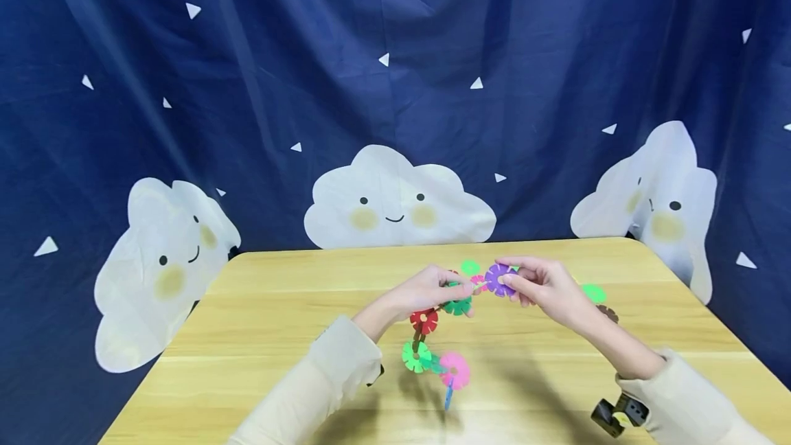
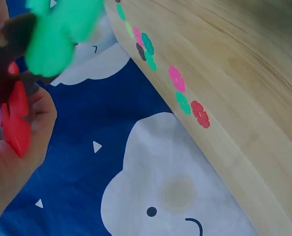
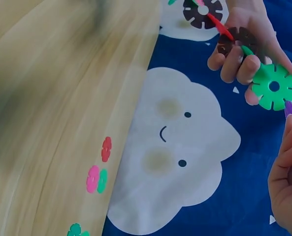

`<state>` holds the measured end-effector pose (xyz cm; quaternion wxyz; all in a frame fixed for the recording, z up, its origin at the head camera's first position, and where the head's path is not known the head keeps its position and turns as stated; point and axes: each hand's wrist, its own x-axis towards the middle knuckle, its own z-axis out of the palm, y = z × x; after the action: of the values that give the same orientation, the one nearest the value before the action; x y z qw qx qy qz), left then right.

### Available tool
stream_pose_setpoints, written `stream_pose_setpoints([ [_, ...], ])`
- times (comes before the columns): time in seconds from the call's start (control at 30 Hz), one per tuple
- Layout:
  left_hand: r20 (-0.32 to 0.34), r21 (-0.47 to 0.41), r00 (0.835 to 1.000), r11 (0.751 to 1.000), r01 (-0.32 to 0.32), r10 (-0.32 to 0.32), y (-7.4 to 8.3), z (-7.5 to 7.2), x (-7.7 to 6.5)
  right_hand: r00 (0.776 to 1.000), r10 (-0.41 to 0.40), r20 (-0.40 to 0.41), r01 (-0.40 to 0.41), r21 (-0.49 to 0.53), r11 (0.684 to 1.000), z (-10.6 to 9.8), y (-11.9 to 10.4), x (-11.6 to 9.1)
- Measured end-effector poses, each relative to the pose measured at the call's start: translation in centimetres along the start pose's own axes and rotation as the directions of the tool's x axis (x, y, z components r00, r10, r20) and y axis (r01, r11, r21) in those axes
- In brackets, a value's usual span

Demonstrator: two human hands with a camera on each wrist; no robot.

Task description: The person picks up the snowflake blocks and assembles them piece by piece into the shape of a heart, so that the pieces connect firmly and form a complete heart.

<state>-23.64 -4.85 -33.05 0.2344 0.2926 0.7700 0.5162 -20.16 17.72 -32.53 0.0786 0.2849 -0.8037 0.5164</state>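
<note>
In the head view my left hand [image 1: 432, 292] grips a chain of notched plastic snowflake discs near its upper end. The chain hangs below the hand, with a red disc [image 1: 423, 321], a light green disc [image 1: 417, 357], a pink disc [image 1: 456, 369] and a blue disc [image 1: 448, 395] lowest. My right hand [image 1: 546, 287] pinches a purple disc [image 1: 496, 279] between thumb and fingers. Seen from the right wrist, the purple disc [image 3: 289, 108], edge-on, meets the rim of a green disc [image 3: 285, 81] at the left hand's fingertips. Brown discs [image 3: 246, 37] show beside those fingers.
Loose discs lie toward the table's far side, among them a green one [image 1: 594, 293] and a brown one [image 1: 608, 313] beyond the right forearm. The left wrist view shows a loose red disc [image 2: 200, 114]. Behind the wooden table [image 1: 259, 307] hangs a blue cloud-print curtain [image 1: 383, 108].
</note>
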Motion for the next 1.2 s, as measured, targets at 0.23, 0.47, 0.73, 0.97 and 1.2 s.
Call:
stream_pose_setpoints([
  [0.23, -0.005, 0.065, 1.0, 0.998, 0.018, -0.017, -0.1, 0.4, 0.3, 0.998, -0.05, 0.035, 0.054, -0.108, 0.993, 0.1, -0.6, -0.3],
  [0.47, -0.006, 0.009, 0.999, 0.999, 0.047, -0.047, 0.1, 0.5, 0.3, 0.995, -0.086, 0.054, 0.095, -0.21, 0.973, 0.3, -1.0, -0.1],
  [0.73, -0.038, 0.078, 0.999, 0.997, -0.002, 0.005, 0.8, 0.8, 0.7, 0.987, -0.146, 0.061, 0.154, -0.183, 0.971, 0.2, -0.6, 0.4],
  [0.97, -0.08, 0.109, 0.997, 0.994, -0.012, 0.021, 1.0, 0.6, 0.6, 0.984, -0.168, 0.05, 0.17, -0.035, 0.985, 0.2, 0.5, 0.5],
  [1.2, -0.165, 0.101, 0.986, 0.995, 0.005, 0.012, 1.1, 0.1, 0.5, 0.981, -0.194, 0.0, 0.191, 0.171, 0.966, 0.7, 1.7, 0.2],
])
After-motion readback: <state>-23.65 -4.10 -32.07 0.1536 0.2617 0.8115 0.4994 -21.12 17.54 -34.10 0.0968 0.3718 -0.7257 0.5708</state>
